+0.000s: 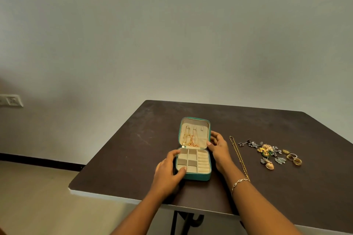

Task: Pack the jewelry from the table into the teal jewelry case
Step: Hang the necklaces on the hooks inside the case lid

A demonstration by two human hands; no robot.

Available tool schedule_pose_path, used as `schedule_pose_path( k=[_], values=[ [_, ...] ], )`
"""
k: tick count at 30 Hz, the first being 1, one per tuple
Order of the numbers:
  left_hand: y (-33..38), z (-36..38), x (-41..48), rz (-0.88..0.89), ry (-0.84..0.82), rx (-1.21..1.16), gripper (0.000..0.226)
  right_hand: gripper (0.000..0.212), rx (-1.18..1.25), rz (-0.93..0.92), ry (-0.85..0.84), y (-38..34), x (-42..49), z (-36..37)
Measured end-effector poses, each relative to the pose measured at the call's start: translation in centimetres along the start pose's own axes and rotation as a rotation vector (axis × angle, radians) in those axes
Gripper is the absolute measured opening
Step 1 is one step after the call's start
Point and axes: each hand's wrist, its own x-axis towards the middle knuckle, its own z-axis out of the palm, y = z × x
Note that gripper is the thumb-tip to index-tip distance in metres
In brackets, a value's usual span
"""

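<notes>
The teal jewelry case lies open on the dark table, its lid propped up at the back with a gold chain hung inside. The beige base compartments look empty. My left hand grips the base's left side, thumb over the front rim. My right hand holds the right edge of the lid near the hinge. A long gold chain stretches out just right of my right hand. Further right lies a cluster of earrings and several rings.
The table's near edge runs diagonally below my forearms, with floor to the left. A silver bracelet sits on my right wrist. A wall socket is at far left. Bare tabletop lies behind the case.
</notes>
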Motion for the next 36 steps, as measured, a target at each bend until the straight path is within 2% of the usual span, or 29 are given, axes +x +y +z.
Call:
schedule_pose_path(
  k=[5, 11, 13, 15, 17, 20, 23, 27, 31, 36],
  values=[
    [0.1, 0.0, 0.0, -0.005, 0.000, -0.002, 0.051, 0.036, 0.027, -0.085, -0.020, 0.6, -0.1, -0.3],
    [0.2, -0.1, 0.0, -0.007, 0.006, 0.017, 0.050, 0.042, -0.080, -0.055, -0.092, 0.2, -0.3, -0.4],
    [0.3, -0.1, 0.0, -0.011, 0.002, 0.021, 0.049, 0.041, -0.226, -0.054, -0.148, 0.1, -0.5, -1.1],
    [0.3, -0.1, -0.1, -0.013, 0.000, 0.020, 0.048, 0.040, -0.488, -0.111, -0.201, -0.2, -0.7, -2.6],
    [0.5, -0.1, -0.2, -0.014, 0.002, 0.017, 0.047, 0.040, -0.729, -0.213, -0.243, -0.8, -1.3, -4.6],
    [0.5, -0.2, -0.3, -0.021, 0.004, 0.015, 0.047, 0.035, -0.949, -0.385, -0.282, -1.9, -3.4, -8.5],
    [0.7, -0.3, -0.4, -0.024, 0.007, 0.013, 0.046, 0.030, -1.047, -0.486, -0.295, -2.2, -6.2, -12.8],
    [1.3, -0.2, -0.7, -0.033, 0.032, -0.009, 0.043, 0.030, -1.116, -0.484, -0.345, -1.0, -9.3, -17.4],
    [2.0, -0.3, -1.1, -0.013, 0.074, -0.038, 0.043, 0.033, -1.097, -0.485, -0.282, -0.1, -10.1, -18.1],
    [2.1, -0.2, -1.4, -0.018, 0.126, -0.030, 0.045, 0.042, -1.267, -0.553, -0.351, 0.3, -9.7, -17.3]
  ],
)
